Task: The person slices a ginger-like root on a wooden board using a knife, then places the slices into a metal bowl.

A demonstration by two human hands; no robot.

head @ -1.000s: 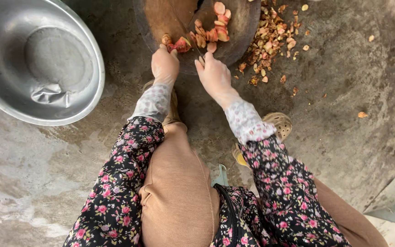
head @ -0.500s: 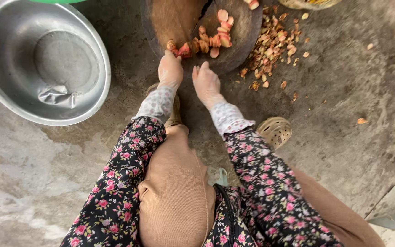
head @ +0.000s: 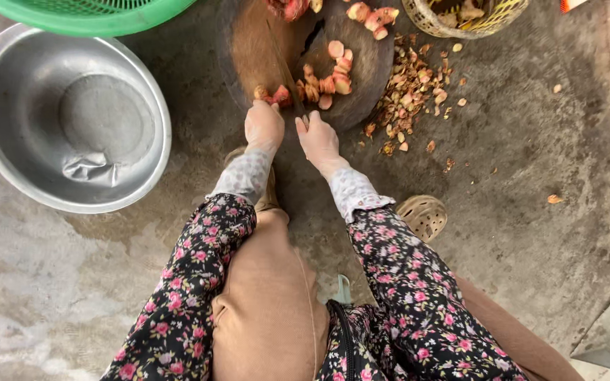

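Note:
A round wooden chopping block (head: 248,49) lies on the concrete floor in front of me. Several pink sliced root pieces (head: 330,83) sit on it. My left hand (head: 264,125) presses a pink root chunk (head: 271,94) at the block's near edge, fingers curled on it. My right hand (head: 319,139) is right beside it and closed around the handle of a knife (head: 285,67). Its thin blade, seen edge-on, runs away from me across the block. Both arms wear floral sleeves.
A large metal bowl (head: 8,106) with a crumpled bit of plastic inside stands at left. A green basket (head: 86,14) and a yellow woven basket (head: 432,25) sit at the top edge. Peel scraps (head: 411,99) litter the floor right of the block. A sandal (head: 423,215) is near my right knee.
The view has tilted, so the block and hands sit lower in the frame and both baskets show. My hands have drawn closer together at the block's near edge.

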